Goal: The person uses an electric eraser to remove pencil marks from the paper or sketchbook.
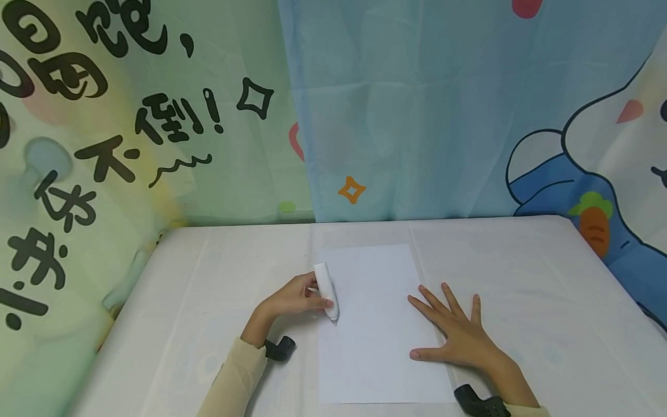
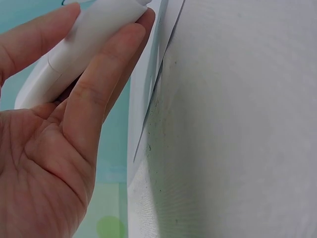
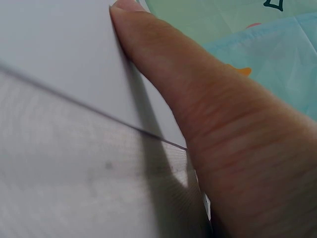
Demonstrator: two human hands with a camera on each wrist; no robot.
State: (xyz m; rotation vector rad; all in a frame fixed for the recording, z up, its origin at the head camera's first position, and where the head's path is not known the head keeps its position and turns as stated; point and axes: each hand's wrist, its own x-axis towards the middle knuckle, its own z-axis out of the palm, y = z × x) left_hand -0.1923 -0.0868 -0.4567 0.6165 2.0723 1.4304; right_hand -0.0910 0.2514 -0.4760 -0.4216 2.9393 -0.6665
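My left hand (image 1: 293, 296) grips a thick white pen-shaped tube (image 1: 325, 289) between thumb and fingers. The tube leans over the left edge of a white sheet of paper (image 1: 375, 336), its narrow tip pointing toward me; whether the tip touches the paper I cannot tell. In the left wrist view the smooth white barrel (image 2: 84, 42) lies across the fingers, with a seam near its wide end. My right hand (image 1: 461, 336) is spread flat at the sheet's right edge, thumb and fingertips over the paper. The right wrist view shows its thumb (image 3: 168, 54) extended over the sheet.
The paper lies on a table with a white cloth (image 1: 521, 260). Behind stand a blue printed curtain (image 1: 417, 116) and, at the left, a green one (image 1: 250, 156) with large black writing. Each wrist wears a black camera (image 1: 281, 348).
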